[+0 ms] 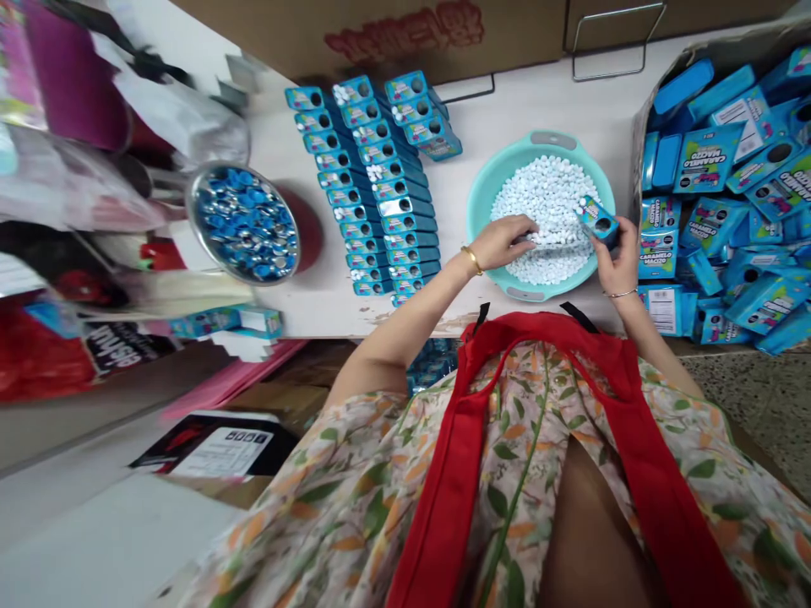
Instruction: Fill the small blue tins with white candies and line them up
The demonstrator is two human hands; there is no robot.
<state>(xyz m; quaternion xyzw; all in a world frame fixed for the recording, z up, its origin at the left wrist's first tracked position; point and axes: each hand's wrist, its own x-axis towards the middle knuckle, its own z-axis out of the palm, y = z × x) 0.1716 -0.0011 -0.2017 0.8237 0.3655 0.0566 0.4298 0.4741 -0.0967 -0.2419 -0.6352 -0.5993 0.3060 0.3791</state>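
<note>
A turquoise plastic basin (480, 190) holds a heap of small white candies (551, 190). My left hand (505, 241), with a gold bracelet at the wrist, dips into the near left part of the heap, its fingers curled around some candies. Over the basin's right side, my right hand (619, 260) grips a small blue candy box (597, 221). The box is tilted, with a dark round hole in the end facing up. White candies show at its far left end.
Rows of blue boxes (405, 211) stand left of the basin, some topped with candies. Further left is a metal pot (193, 221) of blue-and-silver wrapped pieces. A carton of blue boxes (706, 160) sits at right. A large cardboard box (519, 34) lines the back.
</note>
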